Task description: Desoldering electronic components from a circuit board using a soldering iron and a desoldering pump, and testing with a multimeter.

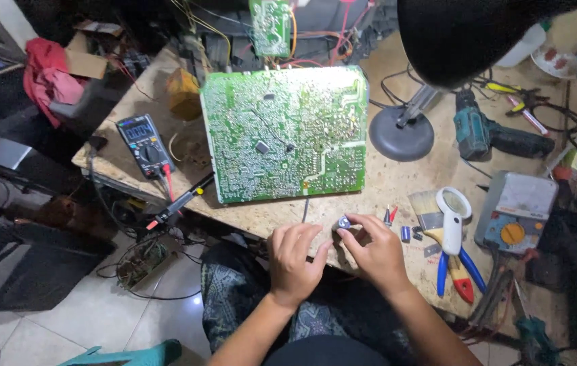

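Your right hand (373, 252) pinches a small cylindrical capacitor (343, 222) at the counter (397, 183) edge; your left hand (293, 261), curled loosely, touches it. Loosen that grip and it likely drops floorward

Lighting uneven: the lamp (478, 34) overhead lights the board (282, 132) and the tabletop (390, 183) brightly, while the left side and far right fall into deep shadow. Board centre sharp; slight glare on solder points. Edges bend slightly; corners soft.
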